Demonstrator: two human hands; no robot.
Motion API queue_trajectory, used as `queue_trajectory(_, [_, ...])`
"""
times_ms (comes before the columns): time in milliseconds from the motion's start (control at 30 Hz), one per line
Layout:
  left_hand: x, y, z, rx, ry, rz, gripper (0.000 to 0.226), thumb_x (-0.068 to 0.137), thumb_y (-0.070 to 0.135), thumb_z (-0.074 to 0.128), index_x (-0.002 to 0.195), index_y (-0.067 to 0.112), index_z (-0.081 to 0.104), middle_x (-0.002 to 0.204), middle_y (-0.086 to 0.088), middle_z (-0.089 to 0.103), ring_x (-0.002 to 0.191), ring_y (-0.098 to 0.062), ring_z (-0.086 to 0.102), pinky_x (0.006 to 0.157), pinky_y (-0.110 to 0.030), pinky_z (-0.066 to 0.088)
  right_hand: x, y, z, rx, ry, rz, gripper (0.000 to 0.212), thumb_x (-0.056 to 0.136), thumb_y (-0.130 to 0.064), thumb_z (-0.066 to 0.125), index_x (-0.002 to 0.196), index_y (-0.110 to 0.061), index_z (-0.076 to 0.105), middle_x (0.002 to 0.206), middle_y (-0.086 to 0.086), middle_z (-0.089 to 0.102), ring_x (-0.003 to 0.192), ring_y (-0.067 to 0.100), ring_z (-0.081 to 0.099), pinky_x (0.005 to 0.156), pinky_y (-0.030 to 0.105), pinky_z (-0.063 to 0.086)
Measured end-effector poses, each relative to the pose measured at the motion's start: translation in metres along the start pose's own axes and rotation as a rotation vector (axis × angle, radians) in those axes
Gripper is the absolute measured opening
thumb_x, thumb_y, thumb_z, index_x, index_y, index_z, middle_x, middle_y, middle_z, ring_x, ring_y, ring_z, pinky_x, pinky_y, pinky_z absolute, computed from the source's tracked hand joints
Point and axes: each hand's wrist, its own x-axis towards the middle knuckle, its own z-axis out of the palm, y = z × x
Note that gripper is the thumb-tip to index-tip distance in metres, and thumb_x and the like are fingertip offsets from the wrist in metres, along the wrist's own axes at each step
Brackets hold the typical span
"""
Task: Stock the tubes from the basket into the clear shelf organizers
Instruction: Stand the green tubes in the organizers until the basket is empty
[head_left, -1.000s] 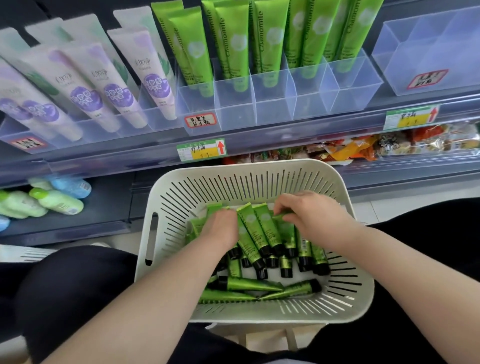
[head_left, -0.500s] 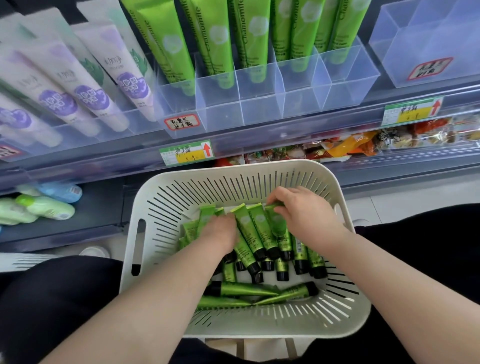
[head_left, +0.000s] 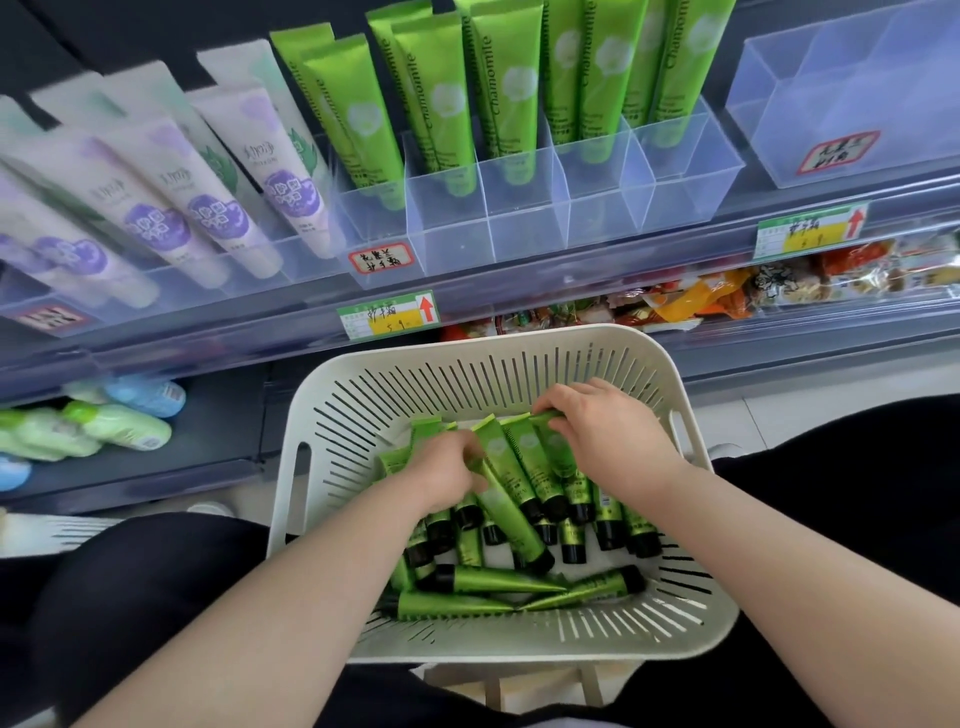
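Basket (head_left: 470, 358) sits low centre of the frame on the lap, same spot as half a second ago. The pile of green tubes (head_left: 483, 605) is still inside it, caps toward the bottom edge.

Left hand (head_left: 445, 475): still down in the pile, fingers curled, grip closed on a slanted tube (head_left: 511, 501) that lies across the others. It is little changed from the earlier frame.

Right hand (head_left: 610, 434): holds its place at the upper right of the pile. The fingertips pinch the crimped end of the outer tube (head_left: 555, 446).

The view has drifted slightly. The clear organizer (head_left: 524, 228) and its handwritten label (head_left: 382, 260) now sit a little lower and further right in the frame. The shelf tubes (head_left: 511, 78) stand in its back compartments.
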Motion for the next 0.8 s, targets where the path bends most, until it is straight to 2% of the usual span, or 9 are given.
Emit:
queue_trajectory(100, [-0.017,-0.005,0.003,-0.141,-0.029,0.096,0.029,0.082,0.02,0.074,0.103,0.027,0.057,0.119,0.0,0.059,0.109,-0.018,0.055,0.099,-0.036,0.044,-0.003,-0.003,-0.005,-0.043,-0.03,-0.008,0.022,0.095,-0.021,0.052,0.114,-0.03,0.058,0.105,-0.01,0.065,0.095,0.015,0.053,0.068,0.03,0.049])
queue_trajectory(133, [-0.023,-0.004,0.002,-0.186,-0.006,0.131,0.026,0.083,0.02,0.073,0.103,0.027,0.057,0.117,0.002,0.059,0.11,-0.017,0.055,0.1,-0.036,0.043,-0.004,-0.004,-0.008,-0.054,-0.033,-0.012,0.022,0.095,-0.02,0.052,0.113,-0.03,0.058,0.106,-0.01,0.065,0.096,0.015,0.054,0.07,0.03,0.048])
queue_trajectory(200, [-0.035,0.003,-0.008,-0.256,0.088,0.194,0.018,0.086,0.02,0.07,0.094,0.03,0.056,0.104,0.008,0.06,0.101,-0.016,0.057,0.091,-0.034,0.046,-0.006,-0.007,-0.018,-0.055,-0.005,-0.014,0.021,0.095,-0.019,0.051,0.112,-0.029,0.059,0.107,-0.008,0.066,0.097,0.016,0.054,0.073,0.031,0.048])
queue_trajectory(300, [-0.053,0.021,-0.035,-0.264,0.277,0.289,0.021,0.088,0.02,0.067,0.082,0.037,0.056,0.085,0.014,0.061,0.076,-0.01,0.06,0.064,-0.025,0.042,-0.003,-0.016,-0.042,-0.038,0.1,-0.011,0.021,0.094,-0.017,0.052,0.111,-0.024,0.062,0.107,-0.004,0.067,0.098,0.02,0.056,0.08,0.036,0.047])
queue_trajectory(367, [-0.067,0.038,-0.058,-0.271,0.4,0.374,0.023,0.088,0.019,0.067,0.082,0.038,0.057,0.083,0.015,0.063,0.068,-0.005,0.059,0.06,-0.022,0.039,0.0,-0.023,-0.063,-0.033,0.168,-0.004,0.021,0.094,-0.017,0.053,0.111,-0.022,0.063,0.108,-0.003,0.067,0.101,0.022,0.055,0.082,0.037,0.046])
queue_trajectory(467, [-0.085,0.064,-0.092,-0.259,0.555,0.499,0.019,0.087,0.017,0.066,0.085,0.035,0.06,0.081,0.017,0.063,0.07,-0.001,0.056,0.064,-0.022,0.038,0.003,-0.031,-0.096,-0.023,0.267,-0.008,0.02,0.093,-0.016,0.053,0.111,-0.02,0.062,0.106,-0.001,0.067,0.102,0.023,0.055,0.078,0.039,0.048])
queue_trajectory(567, [-0.1,0.089,-0.121,-0.285,0.633,0.593,0.014,0.087,0.017,0.065,0.093,0.029,0.067,0.082,0.015,0.063,0.075,-0.007,0.058,0.068,-0.026,0.044,0.006,-0.035,-0.132,-0.003,0.391,-0.003,0.019,0.093,-0.014,0.053,0.109,-0.019,0.062,0.102,-0.001,0.067,0.1,0.025,0.055,0.072,0.039,0.048])
queue_trajectory(700, [-0.118,0.125,-0.153,-0.343,0.729,0.699,0.024,0.084,0.017,0.069,0.086,0.04,0.066,0.079,0.02,0.065,0.073,-0.007,0.061,0.071,-0.031,0.052,0.011,-0.032,-0.174,-0.004,0.57,0.022,0.018,0.092,-0.014,0.055,0.107,-0.017,0.064,0.1,0.003,0.067,0.096,0.028,0.056,0.068,0.035,0.043])
queue_trajectory(800, [-0.119,0.157,-0.173,-0.406,0.802,0.778,0.018,0.082,0.014,0.069,0.096,0.026,0.072,0.087,0.011,0.069,0.083,-0.019,0.066,0.079,-0.042,0.055,0.014,-0.022,-0.198,-0.032,0.631,0.062,0.019,0.092,-0.013,0.054,0.108,-0.018,0.064,0.1,0.003,0.067,0.097,0.028,0.056,0.066,0.034,0.038])
